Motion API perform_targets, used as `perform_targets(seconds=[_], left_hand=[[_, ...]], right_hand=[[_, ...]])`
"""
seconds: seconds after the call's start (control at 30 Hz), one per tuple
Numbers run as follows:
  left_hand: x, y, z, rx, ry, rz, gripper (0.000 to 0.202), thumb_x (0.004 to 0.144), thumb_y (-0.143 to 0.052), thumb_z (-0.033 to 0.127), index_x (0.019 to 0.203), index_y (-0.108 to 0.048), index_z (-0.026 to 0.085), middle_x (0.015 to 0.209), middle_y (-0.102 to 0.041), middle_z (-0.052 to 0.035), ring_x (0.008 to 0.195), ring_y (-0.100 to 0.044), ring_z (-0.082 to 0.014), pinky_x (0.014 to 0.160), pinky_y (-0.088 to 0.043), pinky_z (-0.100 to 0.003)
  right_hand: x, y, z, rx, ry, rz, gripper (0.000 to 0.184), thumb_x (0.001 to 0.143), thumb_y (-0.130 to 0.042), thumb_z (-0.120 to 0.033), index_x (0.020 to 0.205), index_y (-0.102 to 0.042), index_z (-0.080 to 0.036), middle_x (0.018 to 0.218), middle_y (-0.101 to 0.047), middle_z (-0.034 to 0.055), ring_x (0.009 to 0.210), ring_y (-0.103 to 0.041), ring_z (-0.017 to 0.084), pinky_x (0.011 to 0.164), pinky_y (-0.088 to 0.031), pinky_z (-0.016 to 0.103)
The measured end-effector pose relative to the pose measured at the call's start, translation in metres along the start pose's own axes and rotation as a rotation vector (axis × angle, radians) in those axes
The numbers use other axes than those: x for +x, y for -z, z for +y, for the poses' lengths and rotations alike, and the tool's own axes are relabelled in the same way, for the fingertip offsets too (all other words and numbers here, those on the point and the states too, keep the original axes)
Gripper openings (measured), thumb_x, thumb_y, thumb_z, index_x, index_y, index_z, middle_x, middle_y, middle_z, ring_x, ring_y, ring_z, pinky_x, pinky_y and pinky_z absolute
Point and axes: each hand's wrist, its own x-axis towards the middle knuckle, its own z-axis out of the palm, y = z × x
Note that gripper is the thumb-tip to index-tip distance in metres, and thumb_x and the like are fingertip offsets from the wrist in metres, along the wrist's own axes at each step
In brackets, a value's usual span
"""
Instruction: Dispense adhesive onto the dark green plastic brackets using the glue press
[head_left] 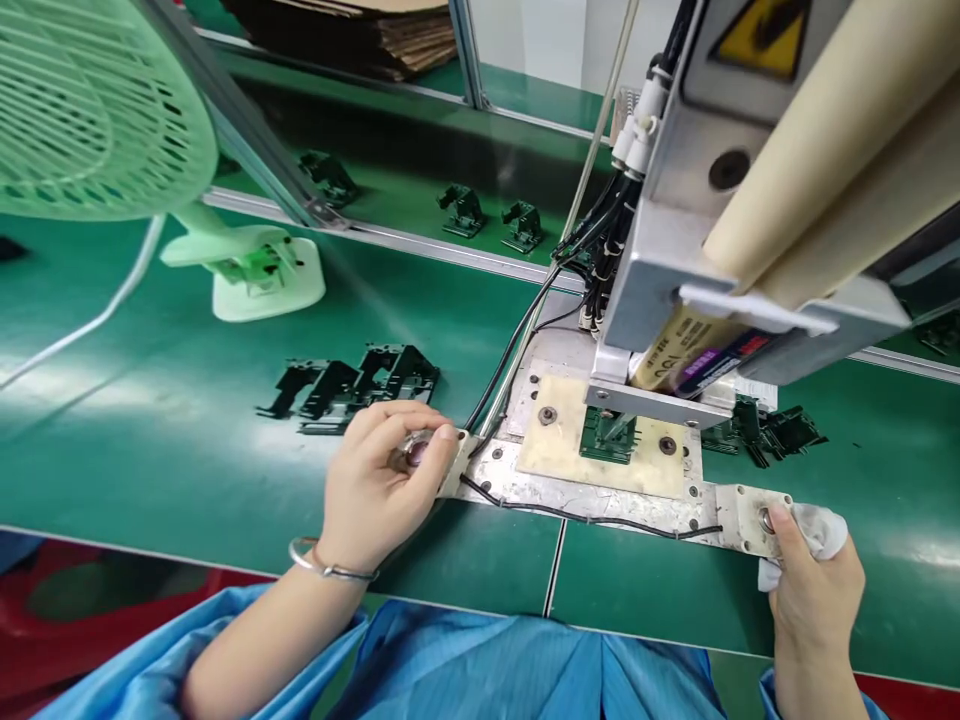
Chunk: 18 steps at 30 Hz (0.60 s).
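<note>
My left hand (386,475) curls around the left push-button block (463,452) of a small bench machine, its fingers and thumb about the round button (416,452). At the right end of the machine's metal base, my right hand (821,595) holds a crumpled white cloth (823,530). Its thumb rests at the button on the right push-button block (752,518). Between my hands, a dark green-black plastic part (600,435) sits on a cream plate (540,455). Over it stands the machine head (660,300), carrying a gold glue tube (679,350).
Black plastic frames (360,385) stand beyond my left hand, and more parts (784,430) lie right of the machine. Several similar parts (461,210) sit behind the metal rail. A green fan (262,280) stands at left. Black cables (592,518) cross the base.
</note>
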Motion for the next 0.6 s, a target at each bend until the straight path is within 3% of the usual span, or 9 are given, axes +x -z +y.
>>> perform_targets(seconds=[0.13,0.23,0.33,0.43,0.5,0.6], left_hand=[[0.0,0.008,0.014,0.095,-0.191,0.057,0.005,0.087,-0.063,0.016,0.086,-0.062,0.02,0.088,-0.067,-0.0047,0.084,-0.065,-0.0221,0.087,-0.052,-0.042],[0.005,0.011,0.04,0.046,-0.309,0.023,0.019,0.084,-0.067,0.017,0.103,-0.062,0.021,0.099,-0.069,-0.0068,0.094,-0.067,-0.0251,0.099,-0.049,-0.047],[0.02,0.001,0.067,-0.137,-0.231,-0.25,0.05,0.087,-0.069,0.033,0.132,-0.05,0.022,0.126,-0.064,-0.0122,0.116,-0.063,-0.029,0.1,-0.052,-0.043],[0.038,-0.021,0.083,-0.277,-0.092,-0.562,0.074,0.08,-0.075,0.046,0.141,-0.042,0.019,0.138,-0.059,-0.0165,0.124,-0.059,-0.0337,0.104,-0.05,-0.048],[0.048,-0.035,0.087,-0.338,0.001,-0.689,0.069,0.079,-0.076,0.045,0.136,-0.048,0.018,0.132,-0.063,-0.0168,0.123,-0.06,-0.035,0.103,-0.05,-0.05],[0.052,-0.046,0.088,-0.461,0.094,-0.738,0.052,0.079,-0.075,0.04,0.123,-0.059,0.017,0.118,-0.069,-0.0147,0.116,-0.063,-0.0336,0.101,-0.051,-0.05]], right_hand=[[0.0,0.003,0.002,-0.07,0.037,-0.008,0.047,0.06,-0.092,-0.047,0.084,-0.066,-0.015,0.078,-0.064,0.0035,0.066,-0.057,0.018,0.053,-0.049,0.028],[0.0,0.005,0.005,-0.119,0.074,-0.038,0.046,0.064,-0.089,-0.047,0.086,-0.066,-0.015,0.078,-0.065,0.0041,0.065,-0.059,0.019,0.054,-0.05,0.03],[0.001,0.006,0.008,-0.121,0.094,-0.052,0.044,0.066,-0.089,-0.046,0.087,-0.065,-0.016,0.077,-0.065,0.0043,0.064,-0.059,0.02,0.053,-0.05,0.03],[0.004,0.006,0.011,-0.118,0.099,-0.058,0.043,0.065,-0.089,-0.046,0.086,-0.065,-0.016,0.074,-0.065,0.0034,0.062,-0.059,0.02,0.052,-0.049,0.031],[0.005,0.006,0.013,-0.121,0.098,-0.063,0.044,0.064,-0.089,-0.047,0.086,-0.065,-0.017,0.073,-0.065,0.0028,0.061,-0.058,0.02,0.052,-0.049,0.031],[0.005,0.006,0.013,-0.111,0.077,-0.072,0.045,0.064,-0.089,-0.047,0.086,-0.065,-0.016,0.074,-0.065,0.0028,0.062,-0.059,0.02,0.054,-0.049,0.031]])
